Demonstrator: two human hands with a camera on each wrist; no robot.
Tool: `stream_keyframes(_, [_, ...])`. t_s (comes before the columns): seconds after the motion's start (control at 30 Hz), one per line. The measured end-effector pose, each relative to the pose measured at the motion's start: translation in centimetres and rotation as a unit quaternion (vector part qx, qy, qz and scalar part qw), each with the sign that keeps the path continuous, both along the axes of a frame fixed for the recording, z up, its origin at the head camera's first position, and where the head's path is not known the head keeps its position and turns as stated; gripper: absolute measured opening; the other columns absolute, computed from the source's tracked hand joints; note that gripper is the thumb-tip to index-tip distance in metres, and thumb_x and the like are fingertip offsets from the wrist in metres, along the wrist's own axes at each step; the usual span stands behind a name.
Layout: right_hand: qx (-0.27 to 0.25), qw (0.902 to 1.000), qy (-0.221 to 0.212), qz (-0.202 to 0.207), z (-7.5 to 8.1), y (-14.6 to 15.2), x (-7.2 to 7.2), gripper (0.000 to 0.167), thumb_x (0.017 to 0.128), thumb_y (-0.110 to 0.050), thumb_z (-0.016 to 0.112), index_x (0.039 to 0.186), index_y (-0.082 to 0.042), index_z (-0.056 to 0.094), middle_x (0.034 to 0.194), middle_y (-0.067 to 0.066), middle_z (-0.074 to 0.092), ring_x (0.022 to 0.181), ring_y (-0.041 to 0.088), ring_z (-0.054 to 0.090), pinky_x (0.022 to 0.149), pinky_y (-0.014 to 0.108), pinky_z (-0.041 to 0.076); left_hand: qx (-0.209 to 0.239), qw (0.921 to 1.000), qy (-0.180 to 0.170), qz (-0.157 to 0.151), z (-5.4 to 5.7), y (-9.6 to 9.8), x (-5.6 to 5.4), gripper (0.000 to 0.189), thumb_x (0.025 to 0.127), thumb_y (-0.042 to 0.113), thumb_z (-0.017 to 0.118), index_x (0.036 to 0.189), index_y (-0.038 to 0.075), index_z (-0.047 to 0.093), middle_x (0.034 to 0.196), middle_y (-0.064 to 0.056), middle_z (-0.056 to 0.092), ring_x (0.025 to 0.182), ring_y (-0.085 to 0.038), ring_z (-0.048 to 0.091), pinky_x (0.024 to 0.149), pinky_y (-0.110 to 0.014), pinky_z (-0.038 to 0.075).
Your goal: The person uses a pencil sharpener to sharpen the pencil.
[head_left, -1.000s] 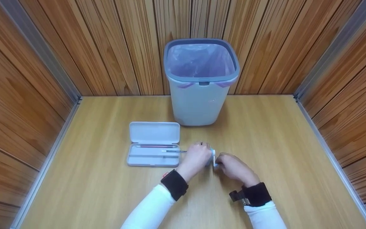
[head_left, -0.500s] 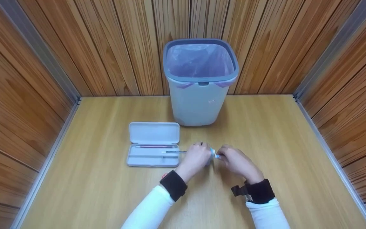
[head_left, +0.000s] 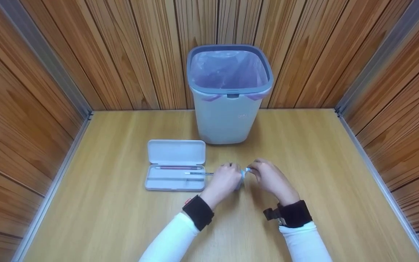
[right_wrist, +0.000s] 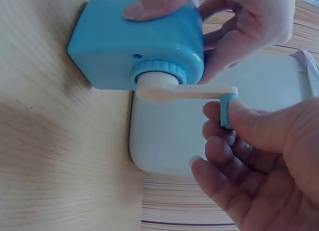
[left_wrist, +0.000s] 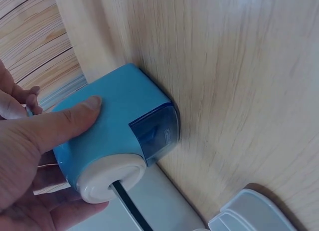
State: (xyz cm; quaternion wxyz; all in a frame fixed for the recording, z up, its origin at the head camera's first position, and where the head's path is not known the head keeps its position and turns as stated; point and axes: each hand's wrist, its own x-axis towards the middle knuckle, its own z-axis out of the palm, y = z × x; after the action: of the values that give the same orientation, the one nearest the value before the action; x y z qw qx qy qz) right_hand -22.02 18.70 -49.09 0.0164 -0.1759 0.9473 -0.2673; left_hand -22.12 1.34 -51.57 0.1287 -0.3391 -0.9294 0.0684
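Observation:
My left hand (head_left: pixel 226 178) grips a blue crank pencil sharpener (left_wrist: pixel 112 101), with the thumb over its top. A dark pencil (left_wrist: pixel 130 208) sticks into the white round front of the sharpener; in the head view its free end reaches over the pencil case. Between thumb and forefinger, my right hand (right_wrist: pixel 269 156) pinches the small blue knob (right_wrist: pixel 226 111) of the white crank arm (right_wrist: pixel 197 92). The grey pencil case (head_left: pixel 176 186) lies with its lid up, left of the sharpener, and another pencil (head_left: pixel 178 167) rests along its back compartment. The pencil's tip is hidden inside the sharpener.
Behind the hands stands a pale waste bin (head_left: pixel 227 120) with a grey rim and a clear liner. Wood-panelled walls (head_left: pixel 122 54) enclose the wooden table (head_left: pixel 122 225) at the back and both sides.
The crank has turned: its knob has risen from near the person to the far side, and my right hand has moved away from the person with it. Left hand and sharpener stay put.

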Motion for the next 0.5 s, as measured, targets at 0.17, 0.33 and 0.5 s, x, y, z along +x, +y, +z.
stream_keyframes(0.17, [0.003, 0.9992, 0.04, 0.006, -0.3, -0.1, -0.6, 0.013, 0.095, -0.007, 0.064, 0.102, -0.003, 0.074, 0.091, 0.005, 0.062, 0.084, 0.022, 0.063, 0.075, 0.036, 0.056, 0.005, 0.9998, 0.018, -0.007, -0.2, -0.1, 0.1, 0.016, 0.092, 0.011, 0.066, 0.106, 0.007, 0.073, 0.091, -0.007, 0.067, 0.078, -0.02, 0.064, 0.065, -0.027, 0.056])
stream_keyframes(0.33, [-0.002, 0.9959, 0.088, 0.022, -0.5, -0.2, -1.0, 0.011, 0.092, -0.003, 0.066, 0.098, -0.001, 0.075, 0.087, 0.005, 0.062, 0.079, 0.021, 0.063, 0.069, 0.034, 0.055, 0.011, 0.999, 0.041, -0.012, -0.3, -0.2, 0.3, 0.013, 0.089, 0.011, 0.069, 0.1, 0.009, 0.074, 0.092, -0.006, 0.068, 0.08, -0.02, 0.064, 0.066, -0.027, 0.055])
stream_keyframes(0.5, [-0.001, 0.9964, 0.085, 0.012, -0.7, -0.2, -1.3, 0.013, 0.093, -0.004, 0.066, 0.101, -0.001, 0.075, 0.089, 0.006, 0.063, 0.08, 0.021, 0.064, 0.07, 0.034, 0.056, 0.013, 0.9997, 0.021, -0.007, -0.2, -0.2, 0.3, 0.02, 0.09, 0.014, 0.068, 0.108, 0.008, 0.073, 0.098, -0.007, 0.068, 0.085, -0.021, 0.065, 0.07, -0.028, 0.056])
